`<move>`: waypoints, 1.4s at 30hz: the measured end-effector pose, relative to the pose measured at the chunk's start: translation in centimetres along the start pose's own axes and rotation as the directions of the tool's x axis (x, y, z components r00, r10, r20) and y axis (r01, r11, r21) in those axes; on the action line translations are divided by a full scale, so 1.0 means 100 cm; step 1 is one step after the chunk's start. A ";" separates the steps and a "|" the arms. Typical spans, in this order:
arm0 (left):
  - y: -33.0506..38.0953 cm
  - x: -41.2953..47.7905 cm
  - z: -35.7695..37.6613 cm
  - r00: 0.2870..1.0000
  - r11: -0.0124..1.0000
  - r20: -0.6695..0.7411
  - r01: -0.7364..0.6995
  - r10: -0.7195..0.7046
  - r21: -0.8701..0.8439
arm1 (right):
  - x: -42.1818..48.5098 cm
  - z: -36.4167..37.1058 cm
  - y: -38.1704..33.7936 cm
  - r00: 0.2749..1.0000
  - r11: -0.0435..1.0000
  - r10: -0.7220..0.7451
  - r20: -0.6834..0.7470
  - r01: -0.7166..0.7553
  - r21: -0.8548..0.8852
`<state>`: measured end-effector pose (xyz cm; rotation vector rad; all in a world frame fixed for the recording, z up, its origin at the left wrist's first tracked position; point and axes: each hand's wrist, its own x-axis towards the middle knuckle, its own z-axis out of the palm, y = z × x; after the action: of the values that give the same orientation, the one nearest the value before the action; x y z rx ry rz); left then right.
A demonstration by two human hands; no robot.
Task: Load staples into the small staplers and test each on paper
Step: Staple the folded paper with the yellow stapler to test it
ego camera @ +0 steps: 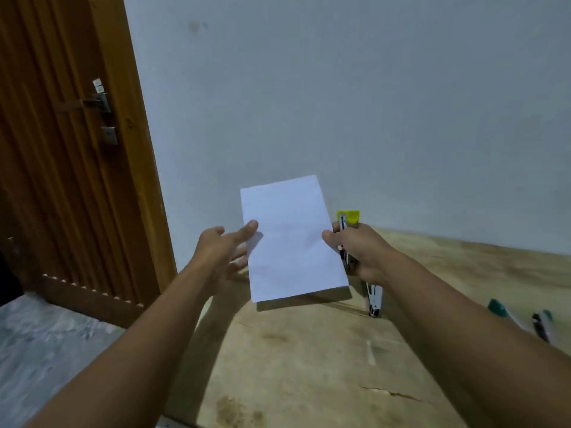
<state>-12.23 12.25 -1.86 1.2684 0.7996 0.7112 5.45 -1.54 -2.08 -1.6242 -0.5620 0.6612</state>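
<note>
Our right hand (355, 251) grips the yellow stapler (348, 219) and pinches the paper (290, 236); left hand (222, 251) spread, thumb touching the paper's left edge

A plain home room: ribbed wooden door (66, 168), bare painted wall (355, 97), worn wooden table (309, 366).
</note>
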 end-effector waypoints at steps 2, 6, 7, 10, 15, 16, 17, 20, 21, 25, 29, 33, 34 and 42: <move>-0.011 -0.007 0.010 0.998 1.000 0.067 -0.005 0.004 0.025 | -0.009 -0.006 0.003 1.000 0.999 0.002 -0.012 -0.002 0.039; -0.019 -0.015 0.028 0.988 0.992 0.087 -0.130 0.128 0.010 | -0.019 -0.018 0.006 0.996 0.996 -0.032 -0.086 0.039 0.080; -0.018 -0.015 0.029 0.982 0.987 0.109 -0.159 0.156 0.016 | -0.022 -0.021 0.005 0.994 0.995 -0.041 -0.105 0.051 0.089; -0.014 -0.016 0.029 0.969 0.983 0.170 -0.185 0.181 0.010 | -0.030 -0.029 0.000 0.988 0.987 -0.069 -0.137 0.088 0.133; -0.002 -0.022 0.035 0.964 0.983 0.191 -0.180 0.183 -0.033 | -0.044 -0.033 -0.011 0.998 0.969 0.009 -0.066 0.008 0.248; 0.000 -0.023 0.035 0.966 0.983 0.182 -0.180 0.184 -0.040 | -0.046 -0.034 -0.013 0.999 0.962 0.027 -0.041 -0.015 0.273; 0.002 -0.023 0.034 0.964 0.981 0.184 -0.188 0.192 -0.036 | -0.048 -0.035 -0.014 0.999 0.953 0.044 -0.016 -0.037 0.302; 0.009 -0.019 0.030 0.956 0.969 0.161 -0.245 0.246 -0.022 | -0.050 -0.040 -0.018 0.997 0.928 0.070 0.032 -0.077 0.364; 0.011 -0.017 0.028 0.957 0.966 0.135 -0.258 0.258 -0.024 | -0.051 -0.041 -0.020 0.996 0.936 0.082 0.046 -0.093 0.341; 0.019 -0.020 0.029 0.951 0.951 0.041 -0.307 0.306 0.025 | -0.056 -0.043 -0.021 0.995 0.987 0.092 0.044 -0.097 0.126; 0.020 -0.026 0.025 0.983 0.925 0.184 0.084 -0.016 -0.370 | -0.054 -0.041 -0.023 0.996 0.987 -0.023 -0.084 0.036 0.156; 0.012 -0.037 0.024 0.899 0.905 0.436 0.224 -0.048 -0.362 | -0.054 -0.042 -0.031 0.983 0.970 -0.102 -0.151 0.132 0.202; 0.009 -0.039 0.028 0.910 0.943 0.415 0.153 -0.017 -0.297 | -0.054 -0.041 -0.032 0.986 0.971 -0.112 -0.122 0.134 0.198; 0.012 -0.052 0.043 0.954 0.872 0.297 0.116 0.036 -0.476 | -0.064 -0.035 -0.031 0.990 0.977 -0.131 -0.059 0.139 0.161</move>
<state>-11.47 5.81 0.40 0.8611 0.3593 0.6184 3.31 -7.91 2.03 -1.4305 -0.5623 0.5513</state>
